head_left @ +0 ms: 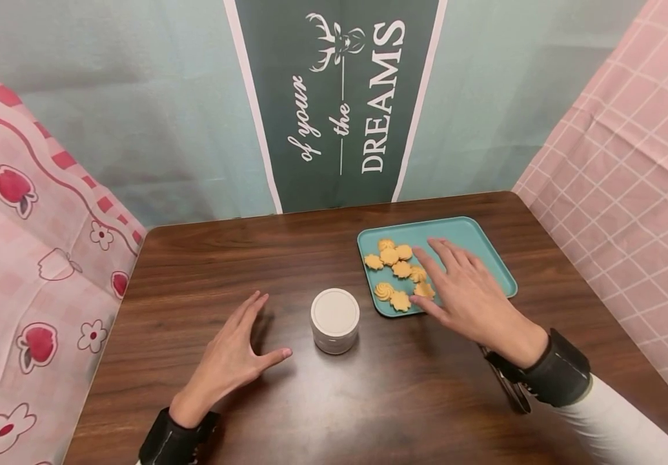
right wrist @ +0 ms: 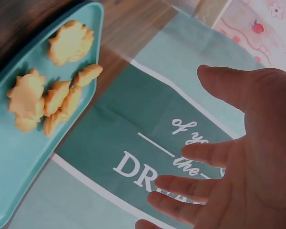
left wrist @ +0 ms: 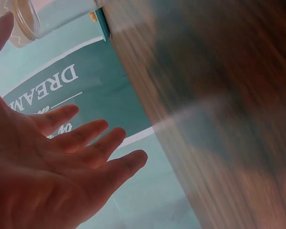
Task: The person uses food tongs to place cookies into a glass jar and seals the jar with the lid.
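My left hand [head_left: 232, 355] hovers at the left with thumb and fingers spread, holding nothing. Just to its right stands a clear jar [head_left: 335, 337] with a white lid [head_left: 335, 312] on top. Over the teal tray [head_left: 487, 248] is my right hand [head_left: 467, 290], its fingers extended and nothing in them. Several golden cookies [head_left: 388, 256] lie in the left part of that tray, some piled on others. In the right wrist view the cookies [right wrist: 70, 43] show ridged, flower-like edges, and the palm appears apart from them.
A metal utensil [head_left: 514, 391] lies on the brown wooden table [head_left: 223, 258], partly hidden under my right wrist. Behind the table hangs a blue-green cloth [head_left: 177, 129] with printed lettering. Pink cloths stand at the left [head_left: 37, 271] and right [head_left: 630, 161].
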`<action>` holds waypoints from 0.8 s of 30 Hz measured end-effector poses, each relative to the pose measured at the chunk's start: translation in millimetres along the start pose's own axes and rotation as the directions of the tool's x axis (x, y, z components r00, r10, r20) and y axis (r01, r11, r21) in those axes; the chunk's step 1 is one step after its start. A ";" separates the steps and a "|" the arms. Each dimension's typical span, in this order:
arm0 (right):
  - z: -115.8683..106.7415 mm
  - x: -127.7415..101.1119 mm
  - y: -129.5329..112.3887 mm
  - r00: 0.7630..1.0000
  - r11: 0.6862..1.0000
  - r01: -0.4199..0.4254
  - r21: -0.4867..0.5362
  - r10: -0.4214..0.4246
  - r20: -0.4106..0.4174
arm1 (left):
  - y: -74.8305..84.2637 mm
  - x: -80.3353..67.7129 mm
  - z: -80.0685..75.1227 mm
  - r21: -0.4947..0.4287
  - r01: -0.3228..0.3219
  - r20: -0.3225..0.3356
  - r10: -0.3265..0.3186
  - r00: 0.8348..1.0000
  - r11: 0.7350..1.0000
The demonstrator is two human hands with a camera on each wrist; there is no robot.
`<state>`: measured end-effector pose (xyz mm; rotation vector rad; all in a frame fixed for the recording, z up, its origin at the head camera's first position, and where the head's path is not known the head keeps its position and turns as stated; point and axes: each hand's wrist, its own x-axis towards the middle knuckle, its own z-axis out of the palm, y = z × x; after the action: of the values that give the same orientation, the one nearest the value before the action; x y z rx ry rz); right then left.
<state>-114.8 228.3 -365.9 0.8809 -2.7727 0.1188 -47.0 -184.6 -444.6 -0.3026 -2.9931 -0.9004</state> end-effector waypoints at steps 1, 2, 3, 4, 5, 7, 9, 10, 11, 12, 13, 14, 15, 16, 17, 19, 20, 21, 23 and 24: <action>-0.2 0.6 -0.9 1.000 1.000 0.006 -0.002 -0.006 -0.001 | 0.4 0.1 1.1 -0.001 -0.002 0.001 0.002 1.000 1.000; -0.7 1.2 -1.8 1.000 1.000 0.012 -0.002 -0.012 -0.004 | 0.9 0.2 2.1 0.000 -0.003 0.002 0.003 1.000 1.000; -1.0 1.9 -2.7 1.000 1.000 0.016 -0.006 -0.017 -0.004 | 1.4 0.4 3.0 -0.001 -0.004 0.005 0.004 1.000 1.000; -1.6 2.4 -3.5 1.000 1.000 0.023 -0.005 -0.023 -0.007 | 1.9 0.6 3.8 -0.002 -0.005 0.009 0.005 1.000 1.000; -2.0 3.0 -4.3 1.000 1.000 0.027 -0.006 -0.027 -0.008 | 2.4 0.9 4.6 -0.004 -0.006 0.014 0.006 1.000 1.000; -3.2 4.5 -5.7 0.999 0.999 0.037 -0.010 -0.037 -0.009 | 3.6 1.5 6.2 -0.010 -0.011 0.020 0.011 1.000 1.000; -4.8 6.0 -7.7 0.999 0.999 0.044 -0.013 -0.045 -0.003 | 4.7 2.1 7.7 -0.020 -0.015 0.024 0.016 1.000 1.000; -5.6 6.6 -8.5 0.999 0.999 0.047 -0.013 -0.047 0.000 | 5.3 2.3 8.2 -0.025 -0.018 0.025 0.019 1.000 1.000; -6.5 7.2 -9.6 0.999 0.999 0.048 -0.012 -0.048 0.007 | 6.0 2.7 8.7 -0.033 -0.022 0.026 0.023 0.999 0.999; -7.4 8.0 -11.0 0.999 0.999 0.049 -0.010 -0.049 0.012 | 6.7 3.0 9.2 -0.040 -0.025 0.027 0.026 0.999 0.999; -8.3 8.7 -12.2 0.999 0.999 0.049 -0.009 -0.049 0.020 | 7.3 3.3 9.9 -0.048 -0.027 0.030 0.029 0.999 0.998; -9.1 9.5 -13.3 0.998 0.999 0.049 -0.010 -0.049 0.026 | 7.8 3.7 10.5 -0.056 -0.030 0.033 0.032 0.999 0.998; -10.0 10.2 -14.4 0.998 0.999 0.049 -0.008 -0.049 0.030 | 8.2 4.2 11.1 -0.065 -0.033 0.036 0.036 0.999 0.997; -10.6 10.9 -15.5 0.998 0.999 0.050 -0.010 -0.049 0.036 | 8.7 4.6 11.8 -0.075 -0.035 0.040 0.038 0.998 0.997; -11.3 11.6 -16.6 0.998 0.999 0.051 -0.010 -0.051 0.037 | 9.2 5.1 12.4 -0.085 -0.038 0.042 0.041 0.998 0.996; -12.5 12.8 -18.3 0.998 0.998 0.054 -0.015 -0.054 0.039 | 10.3 6.0 13.3 -0.099 -0.039 0.049 0.044 0.998 0.994; -12.9 13.3 -19.1 0.998 0.998 0.056 -0.016 -0.056 0.039 | 10.8 6.5 13.6 -0.104 -0.041 0.049 0.046 0.998 0.994; -13.7 13.7 -20.0 0.998 0.998 0.059 -0.014 -0.058 0.039 | 11.4 7.0 13.8 -0.109 -0.043 0.050 0.049 0.998 0.993; -14.9 14.6 -21.7 0.997 0.998 0.062 -0.012 -0.062 0.041 | 12.7 8.1 14.1 -0.119 -0.050 0.049 0.056 0.997 0.992; -15.5 15.0 -22.4 0.997 0.998 0.064 -0.010 -0.064 0.043 | 13.4 8.7 14.3 -0.125 -0.053 0.050 0.059 0.997 0.991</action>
<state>-110.8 203.9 -347.1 0.9791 -2.7780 0.0747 -52.3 -164.3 -448.8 -0.4164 -2.9652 -1.0909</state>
